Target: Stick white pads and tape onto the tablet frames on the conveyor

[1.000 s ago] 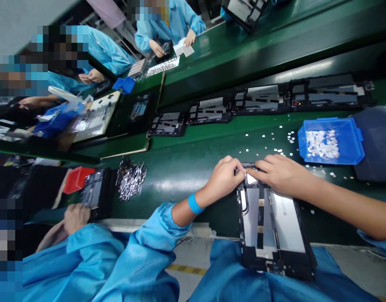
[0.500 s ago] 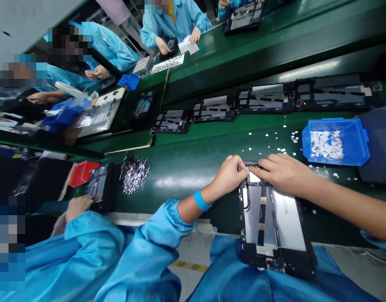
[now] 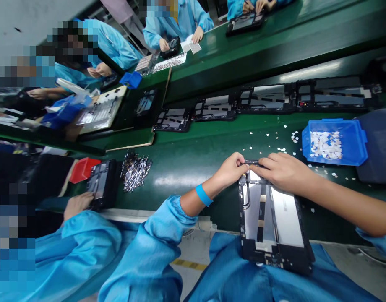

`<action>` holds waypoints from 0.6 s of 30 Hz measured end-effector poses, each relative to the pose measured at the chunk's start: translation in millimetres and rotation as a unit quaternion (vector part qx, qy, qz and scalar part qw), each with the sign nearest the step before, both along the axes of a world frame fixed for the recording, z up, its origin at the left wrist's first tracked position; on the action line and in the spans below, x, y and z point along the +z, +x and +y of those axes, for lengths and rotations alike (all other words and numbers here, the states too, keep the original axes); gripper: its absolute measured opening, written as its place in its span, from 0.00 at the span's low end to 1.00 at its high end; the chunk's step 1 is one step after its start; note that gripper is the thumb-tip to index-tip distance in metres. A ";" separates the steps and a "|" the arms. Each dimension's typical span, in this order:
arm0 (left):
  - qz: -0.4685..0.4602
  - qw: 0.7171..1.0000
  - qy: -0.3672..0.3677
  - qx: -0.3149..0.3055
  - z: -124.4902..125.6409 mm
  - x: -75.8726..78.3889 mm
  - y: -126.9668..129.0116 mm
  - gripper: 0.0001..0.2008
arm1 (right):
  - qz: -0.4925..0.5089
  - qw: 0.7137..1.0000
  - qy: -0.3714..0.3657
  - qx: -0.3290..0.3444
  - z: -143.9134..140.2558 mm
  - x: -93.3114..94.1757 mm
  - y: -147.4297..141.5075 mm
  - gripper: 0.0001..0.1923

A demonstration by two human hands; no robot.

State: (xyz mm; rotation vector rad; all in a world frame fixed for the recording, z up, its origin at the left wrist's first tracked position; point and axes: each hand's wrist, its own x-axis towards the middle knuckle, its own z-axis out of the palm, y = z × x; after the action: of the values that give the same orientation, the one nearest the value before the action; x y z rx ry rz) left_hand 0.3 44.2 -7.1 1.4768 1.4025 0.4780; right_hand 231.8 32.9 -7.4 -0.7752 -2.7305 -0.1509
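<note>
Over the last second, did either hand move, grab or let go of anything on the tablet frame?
Barely. The left hand and right hand stayed pinched together at the far edge of the tablet frame, nothing picked up or released. The view drifted slightly, so everything sits a little higher. The blue tray and the pile of metal parts kept their places on the green belt.
</note>
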 end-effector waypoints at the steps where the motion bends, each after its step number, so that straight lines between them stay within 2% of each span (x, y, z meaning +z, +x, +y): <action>1: 0.009 1.000 0.015 -0.001 -2.5 -0.8 -0.5 0.09 | 0.001 1.000 0.001 -0.002 0.1 -0.6 -0.5 0.18; 4: 0.035 0.997 0.062 0.006 -8.2 -3.3 -0.6 0.14 | 0.000 1.000 0.003 -0.007 2.5 -1.8 -2.9 0.17; 7: 0.044 0.996 0.077 0.016 -14.6 -2.6 -3.0 0.19 | 0.008 1.000 0.002 -0.017 1.8 0.3 -0.3 0.15; 8: 0.043 0.995 0.082 0.023 -19.7 -1.2 -5.9 0.22 | 0.023 0.999 0.000 -0.033 -2.0 1.8 3.6 0.15; 10: 0.043 0.994 0.091 0.038 -38.3 2.5 -15.7 0.28 | 0.080 0.990 -0.019 -0.114 -18.1 4.7 16.6 0.17; 12: 0.044 0.995 0.080 0.042 -67.8 4.3 -28.2 0.29 | 0.133 0.964 -0.067 -0.222 -45.5 5.9 32.5 0.18; 14: 0.034 0.998 0.055 -0.007 -102.4 2.1 -37.7 0.29 | 0.140 0.937 -0.139 -0.286 -78.5 6.1 43.9 0.18; 16: 0.010 0.996 0.055 -0.072 -133.1 -3.4 -40.2 0.30 | 0.126 0.921 -0.227 -0.289 -108.3 9.4 45.0 0.19; 18: 0.001 0.994 0.078 -0.081 -153.3 -9.0 -37.1 0.32 | 0.135 0.904 -0.303 -0.271 -127.3 19.3 35.1 0.20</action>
State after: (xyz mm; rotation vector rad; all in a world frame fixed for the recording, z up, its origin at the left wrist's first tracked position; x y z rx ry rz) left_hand -36.8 -109.1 -16.1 1.7009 1.2575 0.4926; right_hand 266.9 -94.4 11.9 -1.5750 -2.2226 0.6728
